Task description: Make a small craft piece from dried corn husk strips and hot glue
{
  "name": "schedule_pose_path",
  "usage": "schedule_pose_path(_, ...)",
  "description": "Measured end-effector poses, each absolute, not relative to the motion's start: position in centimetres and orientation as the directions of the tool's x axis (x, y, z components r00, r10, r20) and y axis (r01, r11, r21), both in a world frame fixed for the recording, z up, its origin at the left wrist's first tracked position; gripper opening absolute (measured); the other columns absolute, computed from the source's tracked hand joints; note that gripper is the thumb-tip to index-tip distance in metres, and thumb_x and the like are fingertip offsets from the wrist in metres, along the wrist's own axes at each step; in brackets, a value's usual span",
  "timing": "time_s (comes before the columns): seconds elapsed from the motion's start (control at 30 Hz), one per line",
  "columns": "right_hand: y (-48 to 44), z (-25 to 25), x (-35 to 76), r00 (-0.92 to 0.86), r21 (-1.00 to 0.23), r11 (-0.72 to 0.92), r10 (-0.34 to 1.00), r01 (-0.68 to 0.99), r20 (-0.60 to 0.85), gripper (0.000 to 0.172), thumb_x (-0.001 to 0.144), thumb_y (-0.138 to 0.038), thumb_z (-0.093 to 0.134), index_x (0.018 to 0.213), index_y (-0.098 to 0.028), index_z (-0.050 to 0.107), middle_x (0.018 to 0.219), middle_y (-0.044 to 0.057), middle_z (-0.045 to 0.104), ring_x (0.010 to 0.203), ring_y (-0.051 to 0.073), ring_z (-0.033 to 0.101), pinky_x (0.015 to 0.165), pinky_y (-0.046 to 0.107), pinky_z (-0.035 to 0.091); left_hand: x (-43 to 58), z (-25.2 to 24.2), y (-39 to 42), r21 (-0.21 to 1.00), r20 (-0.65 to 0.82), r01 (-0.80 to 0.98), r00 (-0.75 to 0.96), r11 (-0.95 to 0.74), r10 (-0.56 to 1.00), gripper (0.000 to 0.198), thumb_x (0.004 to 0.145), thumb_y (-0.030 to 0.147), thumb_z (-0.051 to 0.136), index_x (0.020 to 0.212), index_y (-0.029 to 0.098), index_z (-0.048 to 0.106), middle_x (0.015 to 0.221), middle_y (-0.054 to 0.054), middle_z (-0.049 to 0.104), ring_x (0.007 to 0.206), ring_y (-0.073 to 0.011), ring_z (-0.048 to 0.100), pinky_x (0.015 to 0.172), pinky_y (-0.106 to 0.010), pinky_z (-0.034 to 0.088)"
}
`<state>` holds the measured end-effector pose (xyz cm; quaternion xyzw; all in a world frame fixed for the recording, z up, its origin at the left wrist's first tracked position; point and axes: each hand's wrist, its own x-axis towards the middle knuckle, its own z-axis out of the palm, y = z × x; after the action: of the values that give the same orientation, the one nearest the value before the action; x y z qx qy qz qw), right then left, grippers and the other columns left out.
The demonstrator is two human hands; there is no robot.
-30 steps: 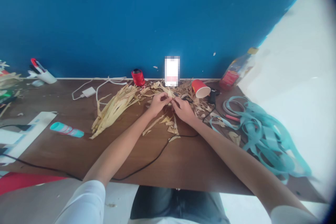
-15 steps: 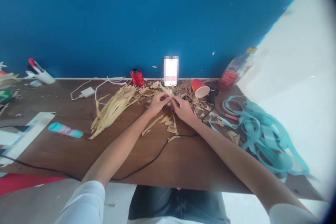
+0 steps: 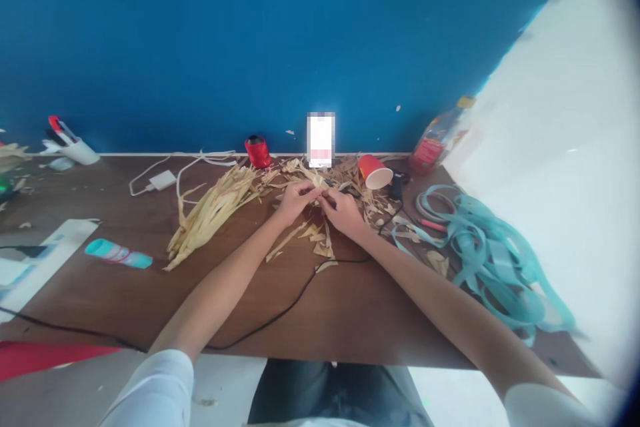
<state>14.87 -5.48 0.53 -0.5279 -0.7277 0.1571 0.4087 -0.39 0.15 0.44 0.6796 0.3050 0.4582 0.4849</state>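
The left hand (image 3: 293, 204) and right hand (image 3: 345, 211) are pinching a husk (image 3: 319, 181), fingertips narrow, neither hand nearer. It is rising just beyond them, toward the screen (image 3: 321, 139); the fingers are hiding its full long axis. Since 0.5 s ago, the view is shifting slightly; the pinch is holding.

Husks (image 3: 215, 210) and ribbon (image 3: 487, 257) suggest a craft workspace.

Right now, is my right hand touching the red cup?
Apart. The head view shows a gap, with dry scraps in it, between your right hand and the red cup.
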Motion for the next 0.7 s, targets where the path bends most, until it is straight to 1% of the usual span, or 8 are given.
schedule_pose_path(0.1,-5.4,0.5,14.9,-0.110,-0.655,0.396,0.895,0.643,0.433,0.019,0.092,-0.032,0.047,0.083,-0.021,0.060,0.075,0.005,0.070,0.066,0.019,0.063,0.064,0.027,0.045,-0.3,0.5,0.1,0.934,0.339,-0.024,0.377,-0.357,0.862,0.029,0.078,0.042,0.065,0.073,0.014,0.069,0.077,-0.004,0.065,0.075,-0.0157,0.057,0.073,-0.028,0.045)
schedule_pose_path(0.2,-5.3,0.4,15.0,-0.100,-0.680,0.390,0.900,0.621,0.424,0.019,0.091,-0.032,0.048,0.084,-0.021,0.061,0.074,0.005,0.070,0.067,0.019,0.064,0.064,0.028,0.045,-0.3,0.4,0.2,0.935,0.339,-0.040,0.398,-0.353,0.852,0.027,0.079,0.041,0.064,0.078,0.014,0.071,0.076,-0.003,0.065,0.074,-0.0154,0.057,0.073,-0.027,0.045)
schedule_pose_path(0.33,-5.4,0.5,14.9,-0.110,-0.737,0.410,0.901,0.538,0.420,0.021,0.092,-0.030,0.047,0.101,-0.020,0.063,0.078,0.004,0.070,0.071,0.019,0.066,0.068,0.028,0.047,-0.3,0.2,0.4,0.949,0.309,-0.080,0.438,-0.306,0.844,0.026,0.079,0.039,0.065,0.084,0.014,0.071,0.079,-0.003,0.066,0.079,-0.0154,0.059,0.076,-0.027,0.045)
schedule_pose_path(0.4,-5.4,0.7,14.9,-0.118,-0.723,0.421,0.895,0.548,0.431,0.024,0.091,-0.029,0.047,0.108,-0.021,0.062,0.081,0.004,0.071,0.071,0.019,0.065,0.070,0.029,0.047,-0.3,0.0,0.6,0.960,0.278,-0.083,0.411,-0.268,0.868,0.028,0.077,0.041,0.067,0.084,0.014,0.070,0.080,-0.004,0.066,0.077,-0.0145,0.059,0.073,-0.026,0.045)
schedule_pose_path(0.43,-5.4,0.8,15.0,-0.118,-0.706,0.421,0.892,0.570,0.437,0.025,0.090,-0.029,0.048,0.108,-0.021,0.063,0.082,0.004,0.071,0.072,0.019,0.065,0.071,0.029,0.047,-0.3,0.0,0.7,0.966,0.259,-0.088,0.387,-0.244,0.885,0.029,0.076,0.042,0.067,0.084,0.014,0.069,0.080,-0.004,0.067,0.074,-0.0137,0.059,0.070,-0.025,0.045)
schedule_pose_path(0.53,-5.0,1.5,15.3,-0.084,-0.680,0.393,0.894,0.619,0.440,0.021,0.088,-0.031,0.049,0.097,-0.021,0.065,0.082,0.004,0.071,0.072,0.019,0.063,0.069,0.030,0.046,-0.3,-0.2,0.9,0.981,0.182,-0.123,0.322,-0.149,0.929,0.036,0.076,0.048,0.065,0.087,0.014,0.065,0.081,-0.004,0.067,0.064,-0.0110,0.057,0.057,-0.023,0.042)
schedule_pose_path(0.6,-4.6,2.2,15.9,-0.027,-0.713,0.349,0.907,0.608,0.421,0.021,0.088,-0.031,0.047,0.087,-0.021,0.065,0.077,0.003,0.069,0.069,0.019,0.062,0.066,0.029,0.045,-0.3,-0.2,1.0,0.984,0.134,-0.154,0.293,-0.091,0.947,0.039,0.076,0.051,0.064,0.089,0.014,0.061,0.080,-0.004,0.067,0.058,-0.0096,0.055,0.049,-0.021,0.038)
schedule_pose_path(0.7,-4.0,3.8,17.5,0.090,-0.759,0.246,0.924,0.602,0.371,0.023,0.088,-0.032,0.045,0.084,-0.020,0.063,0.070,0.003,0.067,0.065,0.018,0.061,0.063,0.029,0.045,-0.3,-0.4,1.2,0.982,0.104,-0.184,0.283,-0.052,0.954,0.039,0.076,0.051,0.065,0.089,0.015,0.058,0.075,-0.003,0.066,0.051,-0.0071,0.051,0.046,-0.020,0.035)
